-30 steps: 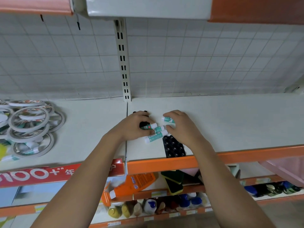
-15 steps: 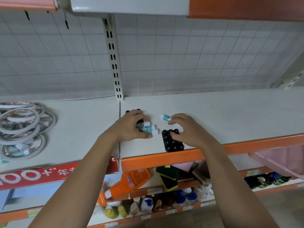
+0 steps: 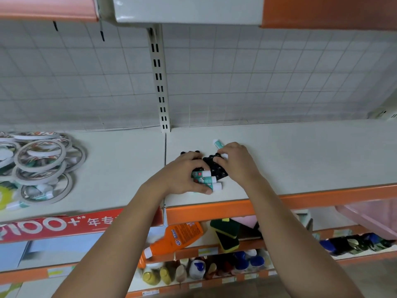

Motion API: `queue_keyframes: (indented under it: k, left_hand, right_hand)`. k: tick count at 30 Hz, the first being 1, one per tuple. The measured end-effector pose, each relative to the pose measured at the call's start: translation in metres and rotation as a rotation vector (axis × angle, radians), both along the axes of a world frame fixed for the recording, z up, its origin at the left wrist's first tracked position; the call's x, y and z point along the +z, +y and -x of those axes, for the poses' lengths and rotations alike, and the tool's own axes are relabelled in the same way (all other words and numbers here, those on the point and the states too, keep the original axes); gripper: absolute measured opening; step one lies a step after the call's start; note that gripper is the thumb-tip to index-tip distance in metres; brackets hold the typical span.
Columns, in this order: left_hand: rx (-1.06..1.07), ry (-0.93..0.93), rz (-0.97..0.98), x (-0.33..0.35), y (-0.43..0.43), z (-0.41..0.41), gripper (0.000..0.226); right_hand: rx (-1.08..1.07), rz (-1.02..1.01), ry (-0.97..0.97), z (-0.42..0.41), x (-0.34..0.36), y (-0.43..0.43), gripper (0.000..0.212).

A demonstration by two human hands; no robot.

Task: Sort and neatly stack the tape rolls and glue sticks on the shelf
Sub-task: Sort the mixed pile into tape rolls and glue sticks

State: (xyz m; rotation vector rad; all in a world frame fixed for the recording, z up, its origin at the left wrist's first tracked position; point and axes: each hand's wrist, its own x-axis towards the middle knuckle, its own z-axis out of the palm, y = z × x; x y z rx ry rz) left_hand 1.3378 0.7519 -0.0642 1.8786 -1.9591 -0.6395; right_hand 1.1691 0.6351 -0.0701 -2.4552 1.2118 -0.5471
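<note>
Head: hands point(image 3: 182, 177) point(image 3: 235, 163) around glue sticks point(image 3: 207, 180)

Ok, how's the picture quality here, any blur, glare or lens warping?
Head view: wide-angle warp curves the back-panel grid and tilts the slotted post; light is soft and even, no hard shadows, mild sheen on the upper shelf underside; glue sticks under the left hand are sharp, tape rolls at the left edge and lower-shelf bottles look softer.
</note>
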Motion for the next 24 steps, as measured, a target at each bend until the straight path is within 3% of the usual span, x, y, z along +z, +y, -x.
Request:
queue_keyframes:
  k: [4, 8, 11, 19, 24]
  left_hand:
    - [0.005, 0.003, -0.002, 0.001, 0.003, -0.002, 0.074]
    - [0.050, 0.047, 0.021, 0.002, 0.004, -0.001, 0.061]
    - [0.023, 0.041, 0.017, 0.002, 0.003, -0.003, 0.062]
    - [-0.013, 0.037, 0.043, 0.000, 0.014, 0.000, 0.060]
    - [0.032, 0.034, 0.013, 0.004, 0.019, 0.004, 0.065]
  right_hand:
    - [-0.037, 0.029, 0.029, 0.022, 0.008, 0.005, 0.025]
    - [-0.078, -0.054, 0.106, 0.041, 0.009, 0.012, 0.048]
    - [-0.099, -0.074, 0.084, 0.030, 0.005, 0.012, 0.052]
    - [-0.057, -0.007, -0.006, -0.013, -0.002, -0.001, 0.028]
    - [-0.112, -0.008, -0.037, 0.026, 0.002, 0.009, 0.013]
